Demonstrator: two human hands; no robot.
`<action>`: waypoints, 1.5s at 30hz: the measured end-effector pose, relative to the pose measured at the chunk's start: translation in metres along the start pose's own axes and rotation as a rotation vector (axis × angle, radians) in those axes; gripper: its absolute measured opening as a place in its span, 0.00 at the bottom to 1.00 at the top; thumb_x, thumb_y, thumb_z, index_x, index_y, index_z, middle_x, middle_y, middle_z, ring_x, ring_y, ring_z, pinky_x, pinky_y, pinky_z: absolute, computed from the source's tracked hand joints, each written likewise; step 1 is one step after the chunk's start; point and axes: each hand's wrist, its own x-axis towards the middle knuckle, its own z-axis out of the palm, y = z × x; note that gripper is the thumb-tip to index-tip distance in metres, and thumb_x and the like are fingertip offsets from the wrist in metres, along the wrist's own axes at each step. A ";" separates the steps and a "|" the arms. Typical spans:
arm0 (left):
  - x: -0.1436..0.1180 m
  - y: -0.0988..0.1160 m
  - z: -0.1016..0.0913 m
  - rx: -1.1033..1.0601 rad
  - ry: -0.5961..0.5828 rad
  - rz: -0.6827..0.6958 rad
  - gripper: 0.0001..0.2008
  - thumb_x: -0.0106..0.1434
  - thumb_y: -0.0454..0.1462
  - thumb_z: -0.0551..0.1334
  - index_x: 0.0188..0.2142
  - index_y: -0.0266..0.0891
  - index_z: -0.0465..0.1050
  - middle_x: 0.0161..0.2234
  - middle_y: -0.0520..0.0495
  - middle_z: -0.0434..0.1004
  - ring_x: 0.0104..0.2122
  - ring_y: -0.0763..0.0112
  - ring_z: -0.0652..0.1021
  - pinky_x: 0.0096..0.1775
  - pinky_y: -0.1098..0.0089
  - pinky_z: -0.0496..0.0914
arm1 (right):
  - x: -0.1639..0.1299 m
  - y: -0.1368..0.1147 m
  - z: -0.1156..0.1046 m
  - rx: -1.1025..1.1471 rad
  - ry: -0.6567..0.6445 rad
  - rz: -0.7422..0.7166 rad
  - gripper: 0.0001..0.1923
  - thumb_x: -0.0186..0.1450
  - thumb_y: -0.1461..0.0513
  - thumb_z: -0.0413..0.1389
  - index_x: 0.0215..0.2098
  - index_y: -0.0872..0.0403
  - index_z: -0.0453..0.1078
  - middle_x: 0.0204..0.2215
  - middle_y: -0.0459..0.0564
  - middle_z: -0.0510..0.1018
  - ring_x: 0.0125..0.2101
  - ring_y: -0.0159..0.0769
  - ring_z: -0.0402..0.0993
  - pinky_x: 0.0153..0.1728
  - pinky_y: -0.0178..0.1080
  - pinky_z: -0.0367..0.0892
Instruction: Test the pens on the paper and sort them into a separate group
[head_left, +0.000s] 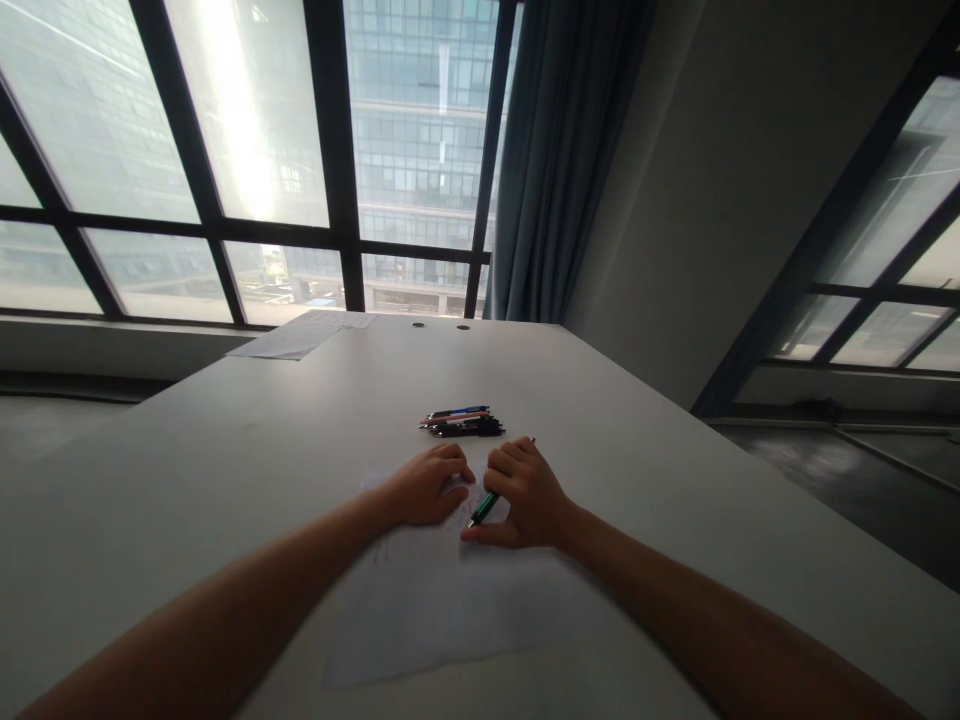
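A sheet of white paper (442,610) lies on the table in front of me, with some small marks on its upper part. My left hand (435,485) rests on the paper's upper left, fingers slightly bent and the thumb apart from them, holding nothing. In my right hand (529,495) is a green pen (484,508), slanted with its lower end pointing down-left towards the sheet. My right fingers wrap round its middle, and the thumb is stretched out near the lower end. Whether that end touches the paper I cannot tell.
Just beyond my hands, several pens (461,422) lie in a bunch on the white table (360,390). More paper sheets (289,337) are at the far left edge. Two round dark holes (441,326) sit near the far edge, before the windows and a blue curtain (551,170).
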 end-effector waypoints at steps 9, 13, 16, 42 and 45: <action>0.001 0.003 -0.003 0.018 -0.031 -0.008 0.11 0.59 0.34 0.59 0.40 0.37 0.77 0.38 0.43 0.73 0.39 0.64 0.74 0.45 0.64 0.70 | 0.005 0.017 -0.012 0.079 0.026 0.102 0.26 0.68 0.46 0.47 0.19 0.52 0.62 0.23 0.49 0.68 0.27 0.36 0.62 0.33 0.43 0.57; 0.002 0.004 -0.005 0.038 -0.059 -0.028 0.12 0.59 0.35 0.59 0.41 0.38 0.77 0.40 0.42 0.73 0.40 0.63 0.74 0.46 0.64 0.70 | 0.013 0.034 -0.030 0.302 0.156 0.494 0.32 0.71 0.45 0.36 0.24 0.53 0.69 0.25 0.52 0.74 0.29 0.38 0.70 0.35 0.44 0.64; 0.002 0.005 -0.005 0.047 -0.068 -0.040 0.12 0.60 0.35 0.59 0.41 0.38 0.77 0.40 0.42 0.73 0.40 0.63 0.74 0.45 0.65 0.71 | 0.012 0.046 -0.031 0.642 0.028 0.807 0.35 0.67 0.38 0.38 0.30 0.54 0.72 0.20 0.49 0.74 0.21 0.35 0.71 0.25 0.39 0.67; 0.000 0.001 -0.003 0.124 -0.067 -0.044 0.12 0.61 0.36 0.58 0.43 0.40 0.77 0.41 0.44 0.73 0.41 0.64 0.74 0.46 0.65 0.70 | -0.011 0.055 0.008 0.565 -0.324 0.892 0.09 0.50 0.66 0.58 0.18 0.55 0.61 0.16 0.41 0.68 0.19 0.27 0.61 0.20 0.30 0.54; 0.001 0.002 -0.004 0.114 -0.070 -0.046 0.12 0.61 0.36 0.58 0.42 0.39 0.77 0.40 0.44 0.73 0.41 0.64 0.74 0.45 0.65 0.70 | -0.010 0.058 0.003 0.605 -0.386 0.965 0.05 0.56 0.62 0.57 0.25 0.55 0.67 0.15 0.42 0.69 0.17 0.28 0.62 0.19 0.31 0.55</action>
